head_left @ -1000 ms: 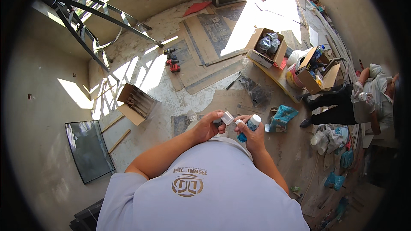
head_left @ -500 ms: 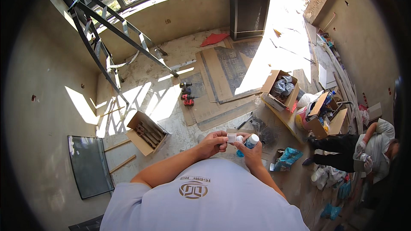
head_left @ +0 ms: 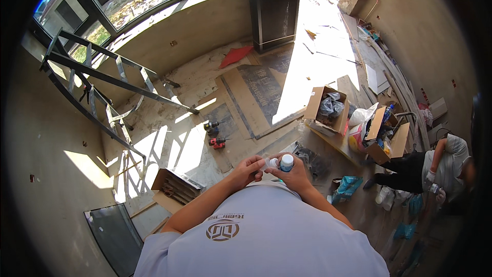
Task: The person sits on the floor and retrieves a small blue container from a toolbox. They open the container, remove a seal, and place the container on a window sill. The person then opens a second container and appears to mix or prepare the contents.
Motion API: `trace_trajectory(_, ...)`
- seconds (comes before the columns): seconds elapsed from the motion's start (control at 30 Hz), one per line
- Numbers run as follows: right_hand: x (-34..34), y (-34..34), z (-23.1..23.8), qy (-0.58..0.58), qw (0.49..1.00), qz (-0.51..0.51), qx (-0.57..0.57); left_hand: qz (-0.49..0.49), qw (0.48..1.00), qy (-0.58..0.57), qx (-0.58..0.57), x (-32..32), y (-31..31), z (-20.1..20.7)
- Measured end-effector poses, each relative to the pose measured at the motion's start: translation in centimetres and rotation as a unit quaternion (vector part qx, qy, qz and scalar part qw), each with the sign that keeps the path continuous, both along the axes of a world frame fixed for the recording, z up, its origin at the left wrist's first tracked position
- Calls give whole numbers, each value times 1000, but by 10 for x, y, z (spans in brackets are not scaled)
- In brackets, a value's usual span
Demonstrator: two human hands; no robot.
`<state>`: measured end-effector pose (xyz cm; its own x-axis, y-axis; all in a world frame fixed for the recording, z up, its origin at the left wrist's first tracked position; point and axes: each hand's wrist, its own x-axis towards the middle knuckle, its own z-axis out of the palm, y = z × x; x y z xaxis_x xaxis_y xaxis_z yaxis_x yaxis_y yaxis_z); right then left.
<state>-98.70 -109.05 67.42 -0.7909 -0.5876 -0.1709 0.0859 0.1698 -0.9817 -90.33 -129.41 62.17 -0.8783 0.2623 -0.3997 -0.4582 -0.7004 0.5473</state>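
Both my hands are close together in front of my chest. My right hand point(head_left: 294, 176) is wrapped round a small bottle point(head_left: 286, 164) with a white cap and a bluish label. A small white plastic piece point(head_left: 273, 162) juts from beside that bottle toward my other hand. With bent fingers, my left hand point(head_left: 248, 169) pinches a clear, translucent plastic piece point(head_left: 265, 163) against the white one. Whether the two pieces are joined cannot be made out.
A stepladder point(head_left: 123, 84) stands at the left by the window. Drills point(head_left: 216, 142) lie on cardboard sheets point(head_left: 246, 102). An open carton point(head_left: 177, 190) is near my left arm. Filled boxes point(head_left: 328, 110) stand at the right, where a co-worker point(head_left: 435, 166) holds something.
The view has shifted, so the room sits differently in it. My hands stay together with the same bottle and pieces, now more tilted and closer to my chest.
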Motion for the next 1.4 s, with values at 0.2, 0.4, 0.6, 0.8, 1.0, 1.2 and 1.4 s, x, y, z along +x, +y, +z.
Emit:
trace_trajectory(0.2, -93, -67, -29, -64, 998, 29, -7, -15, 997, -25, -65, -73, -73, -18)
trace_trajectory(0.4, -258, -142, -28, -231, 965, 45, -112, 149, 984, -64, -74, -179, -148, -11)
trace_trajectory(0.6, -407, -206, -16, -231, 961, 68, -139, 227, 968, -73, -78, -271, -200, 8)
trace_trajectory(0.8, -469, -263, -23, -204, 968, 96, -113, 226, 973, -43, -33, -332, -239, 8)
trace_trajectory(1.0, -503, -352, -39, 57, 984, 138, -98, 199, 977, -73, 40, -419, -319, 2)
trace_trajectory(1.2, -588, -482, -33, 242, 952, 179, -58, 112, 992, -37, 33, -519, -452, 1)
trace_trajectory(1.4, -650, -621, -11, 285, 932, 219, -36, 131, 991, 1, -21, -577, -591, 13)
